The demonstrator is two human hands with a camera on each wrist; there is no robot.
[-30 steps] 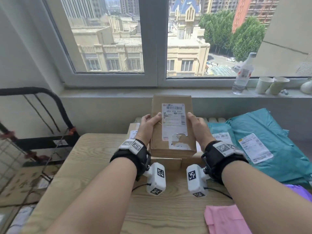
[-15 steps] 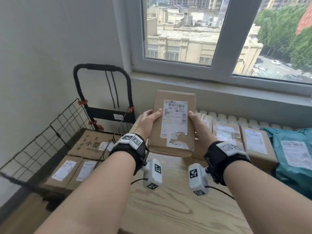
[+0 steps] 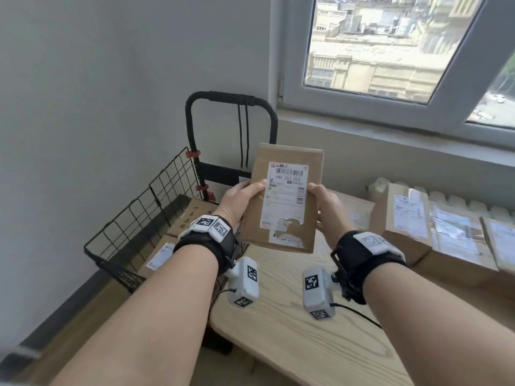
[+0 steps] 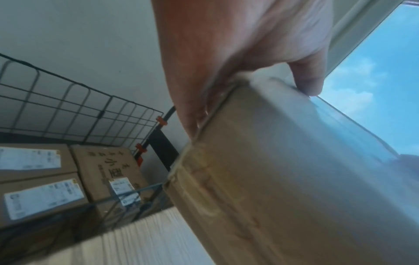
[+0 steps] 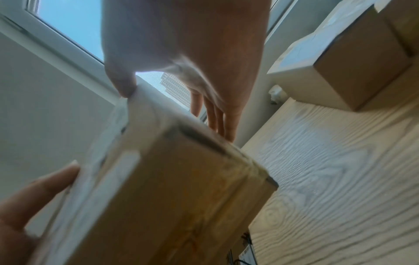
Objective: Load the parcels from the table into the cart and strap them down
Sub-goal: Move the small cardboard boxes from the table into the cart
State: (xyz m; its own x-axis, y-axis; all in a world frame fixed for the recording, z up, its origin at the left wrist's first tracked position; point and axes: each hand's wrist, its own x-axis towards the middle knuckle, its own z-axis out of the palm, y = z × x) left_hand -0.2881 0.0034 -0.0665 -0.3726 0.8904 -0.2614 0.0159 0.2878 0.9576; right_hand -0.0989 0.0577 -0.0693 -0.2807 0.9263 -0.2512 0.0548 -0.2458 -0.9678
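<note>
A person's left hand (image 3: 242,200) and right hand (image 3: 325,205) each clasp a long edge of a labelled cardboard parcel (image 3: 284,199), a two-sided grip holding it level above the tabletop (image 3: 292,330) edge, beside the wire cart (image 3: 133,232), likely ready for loading.

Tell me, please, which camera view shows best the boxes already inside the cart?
The left wrist view: three boxes in the cart show with labels, behind the wire side. The head view shows only parts of them, since the left hand and forearm cover the rest. The right wrist view shows none that I can make out.
</note>
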